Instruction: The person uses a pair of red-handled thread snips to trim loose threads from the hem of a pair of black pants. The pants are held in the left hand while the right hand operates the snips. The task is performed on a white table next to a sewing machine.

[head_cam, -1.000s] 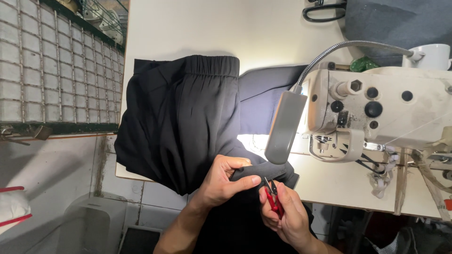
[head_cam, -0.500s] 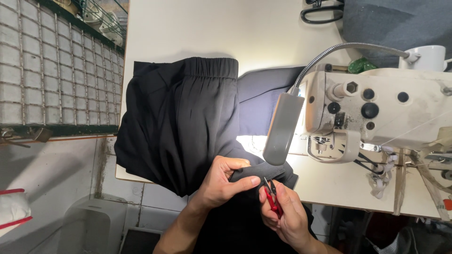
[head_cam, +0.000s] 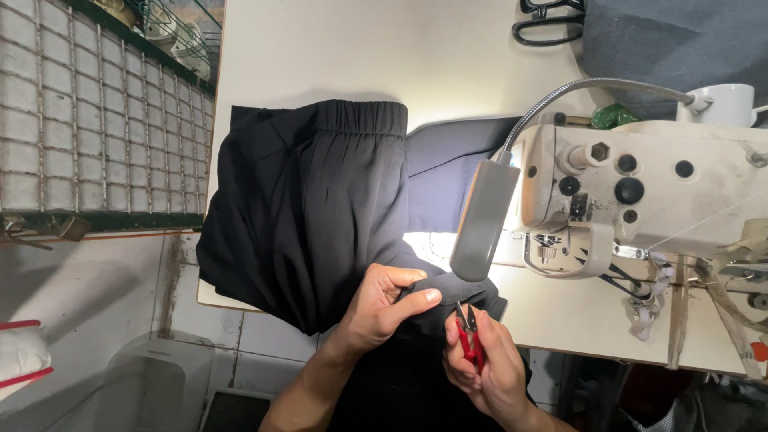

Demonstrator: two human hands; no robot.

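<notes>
A black garment [head_cam: 320,208] with a gathered elastic waistband lies spread over the white sewing table [head_cam: 336,56] and hangs off its near edge. My left hand [head_cam: 384,308] pinches a fold of the black fabric near the table's front edge. My right hand [head_cam: 488,372] holds small red-handled thread snips [head_cam: 468,336], blades pointing up at the fabric edge just right of my left thumb.
An off-white industrial sewing machine [head_cam: 656,192] stands on the right with a grey gooseneck lamp [head_cam: 484,220] lit over the cloth. Black scissors [head_cam: 548,20], a grey fabric pile [head_cam: 672,40] and a white cup [head_cam: 724,104] sit at the back. A tiled wall [head_cam: 88,120] lies left.
Both hands have stayed in almost the same place; the snips sit a touch closer to the pinched fabric edge. The garment has not shifted.
</notes>
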